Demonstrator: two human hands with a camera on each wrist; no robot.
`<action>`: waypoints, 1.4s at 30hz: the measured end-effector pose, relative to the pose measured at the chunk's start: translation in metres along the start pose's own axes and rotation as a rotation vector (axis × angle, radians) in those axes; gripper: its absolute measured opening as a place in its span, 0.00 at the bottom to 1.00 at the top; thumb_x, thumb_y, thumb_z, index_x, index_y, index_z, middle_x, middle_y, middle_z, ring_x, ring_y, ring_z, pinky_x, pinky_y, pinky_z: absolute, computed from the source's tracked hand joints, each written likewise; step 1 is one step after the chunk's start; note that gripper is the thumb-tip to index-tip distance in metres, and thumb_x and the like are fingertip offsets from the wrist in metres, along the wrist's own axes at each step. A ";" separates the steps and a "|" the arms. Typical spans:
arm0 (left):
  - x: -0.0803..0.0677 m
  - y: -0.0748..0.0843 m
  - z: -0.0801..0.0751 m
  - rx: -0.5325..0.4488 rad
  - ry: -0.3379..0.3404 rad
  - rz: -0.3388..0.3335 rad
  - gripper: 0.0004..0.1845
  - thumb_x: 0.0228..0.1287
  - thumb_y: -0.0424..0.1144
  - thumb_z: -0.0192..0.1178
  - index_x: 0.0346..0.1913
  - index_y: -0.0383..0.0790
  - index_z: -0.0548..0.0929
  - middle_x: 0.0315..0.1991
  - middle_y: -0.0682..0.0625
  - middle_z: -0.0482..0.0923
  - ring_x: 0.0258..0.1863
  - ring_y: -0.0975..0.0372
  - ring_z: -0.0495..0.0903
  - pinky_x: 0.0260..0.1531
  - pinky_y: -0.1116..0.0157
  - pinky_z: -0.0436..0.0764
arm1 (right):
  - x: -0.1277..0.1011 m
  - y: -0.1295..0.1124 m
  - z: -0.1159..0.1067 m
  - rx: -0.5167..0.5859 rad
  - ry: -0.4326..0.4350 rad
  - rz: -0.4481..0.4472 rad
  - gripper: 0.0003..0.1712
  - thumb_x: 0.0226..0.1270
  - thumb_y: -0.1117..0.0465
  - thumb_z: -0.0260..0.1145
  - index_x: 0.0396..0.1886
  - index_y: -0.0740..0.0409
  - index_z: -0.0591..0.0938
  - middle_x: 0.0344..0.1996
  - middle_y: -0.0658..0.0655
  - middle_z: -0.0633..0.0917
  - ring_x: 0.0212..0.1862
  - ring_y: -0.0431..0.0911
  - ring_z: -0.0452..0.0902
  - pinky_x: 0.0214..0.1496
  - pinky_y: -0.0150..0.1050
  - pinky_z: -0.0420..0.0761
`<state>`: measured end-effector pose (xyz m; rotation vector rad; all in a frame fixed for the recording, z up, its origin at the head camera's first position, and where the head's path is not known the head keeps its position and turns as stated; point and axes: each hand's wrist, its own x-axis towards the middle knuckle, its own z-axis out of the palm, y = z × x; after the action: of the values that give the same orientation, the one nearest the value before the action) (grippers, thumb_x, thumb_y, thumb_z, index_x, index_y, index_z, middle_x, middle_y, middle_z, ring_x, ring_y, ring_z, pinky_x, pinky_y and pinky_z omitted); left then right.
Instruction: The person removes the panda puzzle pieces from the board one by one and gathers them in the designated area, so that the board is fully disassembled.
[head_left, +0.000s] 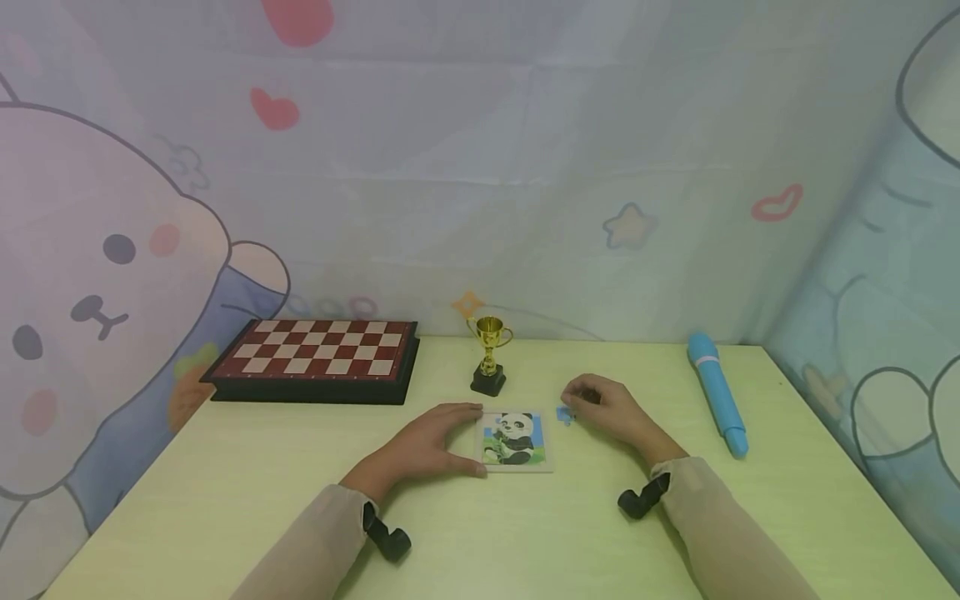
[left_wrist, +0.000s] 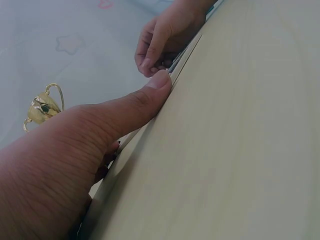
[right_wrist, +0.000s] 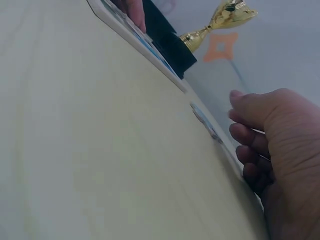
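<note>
A small panda jigsaw puzzle in a white frame lies flat on the table. My left hand grips the frame's left side, thumb at the near edge and fingers at the far edge; the left wrist view shows the thumb on that near edge. Just right of the frame lies a loose blue puzzle piece, seen edge-on on the tabletop in the right wrist view. My right hand hovers by this piece, its fingers loosely bent. A gap shows between fingertips and piece in the right wrist view, and nothing is visible in that hand.
Behind the puzzle stands a gold trophy cup on a black base. A red and white chessboard box occupies the back left of the table. Toward the right edge lies a blue cylindrical object. A printed cloth hangs behind the table.
</note>
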<state>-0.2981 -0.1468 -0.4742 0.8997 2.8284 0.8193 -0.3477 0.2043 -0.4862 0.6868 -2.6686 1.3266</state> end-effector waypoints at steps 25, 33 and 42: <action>-0.001 -0.009 0.007 -0.005 0.014 0.017 0.54 0.45 0.77 0.67 0.74 0.55 0.69 0.74 0.60 0.64 0.74 0.61 0.60 0.71 0.51 0.64 | 0.021 -0.048 0.079 -0.220 -0.046 -0.473 0.03 0.69 0.60 0.70 0.41 0.50 0.86 0.45 0.47 0.83 0.48 0.43 0.73 0.51 0.43 0.76; 0.001 -0.008 0.005 0.006 0.011 0.019 0.54 0.45 0.78 0.66 0.74 0.55 0.69 0.73 0.61 0.64 0.74 0.62 0.60 0.71 0.53 0.64 | 0.020 -0.055 0.074 -0.208 -0.080 -0.415 0.02 0.71 0.60 0.68 0.40 0.52 0.86 0.50 0.53 0.82 0.52 0.47 0.72 0.54 0.47 0.75; 0.002 -0.007 0.005 0.017 0.010 0.015 0.54 0.45 0.77 0.67 0.74 0.55 0.69 0.73 0.61 0.64 0.74 0.62 0.59 0.71 0.53 0.64 | 0.021 -0.052 0.076 -0.211 -0.057 -0.398 0.03 0.72 0.56 0.66 0.40 0.48 0.84 0.48 0.46 0.83 0.52 0.45 0.72 0.54 0.46 0.76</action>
<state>-0.3023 -0.1487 -0.4819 0.9230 2.8449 0.8058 -0.3349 0.1115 -0.4897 1.1616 -2.4821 0.9217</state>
